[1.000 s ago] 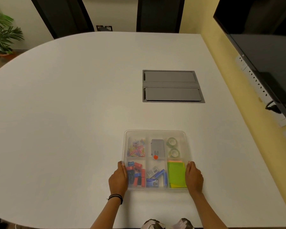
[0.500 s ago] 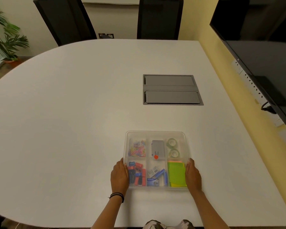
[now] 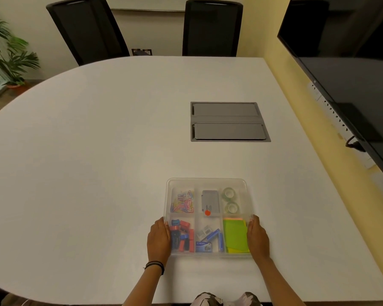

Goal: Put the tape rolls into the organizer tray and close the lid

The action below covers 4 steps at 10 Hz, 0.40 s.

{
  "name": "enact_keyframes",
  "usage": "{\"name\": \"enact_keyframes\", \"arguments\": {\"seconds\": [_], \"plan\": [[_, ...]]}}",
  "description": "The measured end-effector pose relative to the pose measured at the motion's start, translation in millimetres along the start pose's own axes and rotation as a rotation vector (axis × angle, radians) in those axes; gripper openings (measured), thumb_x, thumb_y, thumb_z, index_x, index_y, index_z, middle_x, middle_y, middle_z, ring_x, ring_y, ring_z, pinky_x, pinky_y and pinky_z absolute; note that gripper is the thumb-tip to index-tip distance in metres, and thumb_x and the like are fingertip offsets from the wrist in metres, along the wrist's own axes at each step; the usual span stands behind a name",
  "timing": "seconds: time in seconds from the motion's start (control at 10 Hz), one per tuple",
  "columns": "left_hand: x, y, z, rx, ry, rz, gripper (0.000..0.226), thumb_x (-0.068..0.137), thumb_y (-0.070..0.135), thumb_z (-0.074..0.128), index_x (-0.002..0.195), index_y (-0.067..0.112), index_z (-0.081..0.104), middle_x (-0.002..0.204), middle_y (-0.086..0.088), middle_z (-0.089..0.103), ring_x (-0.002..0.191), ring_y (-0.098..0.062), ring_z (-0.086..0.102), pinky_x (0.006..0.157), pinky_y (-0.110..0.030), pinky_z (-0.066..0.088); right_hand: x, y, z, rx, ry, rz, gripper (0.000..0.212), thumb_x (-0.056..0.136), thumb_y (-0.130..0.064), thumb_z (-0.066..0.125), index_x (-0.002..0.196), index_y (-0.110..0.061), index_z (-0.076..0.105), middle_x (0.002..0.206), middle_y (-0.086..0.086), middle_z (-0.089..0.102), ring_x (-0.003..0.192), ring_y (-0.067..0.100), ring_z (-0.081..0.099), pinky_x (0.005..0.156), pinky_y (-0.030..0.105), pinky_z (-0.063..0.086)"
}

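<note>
A clear plastic organizer tray (image 3: 206, 180) sits on the white table (image 3: 97, 162) near its front edge, and a translucent lid seems to lie flat on top of it. Two clear tape rolls (image 3: 228, 193) (image 3: 232, 208) lie one behind the other in the far right compartment. Other compartments hold paper clips, a grey stapler, coloured binder clips, staple boxes and green sticky notes. My left hand (image 3: 158, 239) presses against the tray's near left side. My right hand (image 3: 258, 238) presses against the near right side.
A grey cable hatch (image 3: 228, 121) is set into the table beyond the tray. Two black chairs (image 3: 86, 27) (image 3: 211, 25) stand at the far edge. A dark wall screen (image 3: 352, 74) hangs on the right, and a potted plant (image 3: 7, 51) stands far left.
The view has tilted up, showing more of the chairs. Both hands stay on the tray's sides and the tray has not visibly moved.
</note>
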<state>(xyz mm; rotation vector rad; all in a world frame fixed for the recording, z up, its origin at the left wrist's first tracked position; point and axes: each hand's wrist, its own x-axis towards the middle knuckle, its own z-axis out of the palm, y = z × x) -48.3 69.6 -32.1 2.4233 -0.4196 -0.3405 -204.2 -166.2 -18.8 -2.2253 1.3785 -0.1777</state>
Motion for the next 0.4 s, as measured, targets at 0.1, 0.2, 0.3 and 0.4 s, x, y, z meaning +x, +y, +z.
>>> {"name": "enact_keyframes", "arguments": {"seconds": [0.1,0.2,0.3,0.4], "plan": [[1,-3,2,-0.036,0.005,-0.019,0.021,0.096,0.024,0.048,0.113,0.011,0.051,0.11,-0.01,0.063,0.086,-0.013,0.053,0.08,-0.021,0.045,3,2,-1,0.032,-0.013,0.018,0.03,0.102,-0.021,0.033,0.118,-0.004,0.051,0.099,0.024,0.069,0.091,0.04,0.066,0.075,0.044,0.053],[3,0,-3,0.031,-0.005,-0.021,0.026,0.097,0.027,0.046,0.116,0.01,0.051,0.115,-0.011,0.062,0.092,-0.02,0.06,0.082,-0.029,0.052,4,-4,-8,0.126,-0.007,0.067,0.035,0.101,-0.025,0.035,0.132,-0.011,0.042,0.115,0.022,0.064,0.104,0.039,0.061,0.083,0.045,0.051],[8,3,-6,0.092,0.088,-0.004,0.045,0.097,0.033,0.044,0.135,0.007,0.041,0.138,-0.015,0.05,0.117,-0.032,0.055,0.096,-0.044,0.049,16,-11,-12,0.173,0.101,-0.023,0.047,0.098,-0.021,0.043,0.143,-0.009,0.031,0.14,0.02,0.048,0.128,0.036,0.045,0.101,0.048,0.044],[17,12,-11,0.089,0.064,0.1,0.055,0.097,0.039,0.04,0.143,0.009,0.032,0.15,-0.015,0.037,0.133,-0.033,0.043,0.109,-0.047,0.037,33,-24,-21,0.147,0.141,-0.223,0.054,0.096,-0.015,0.048,0.145,-0.005,0.026,0.15,0.016,0.035,0.139,0.032,0.033,0.113,0.045,0.034]]}}
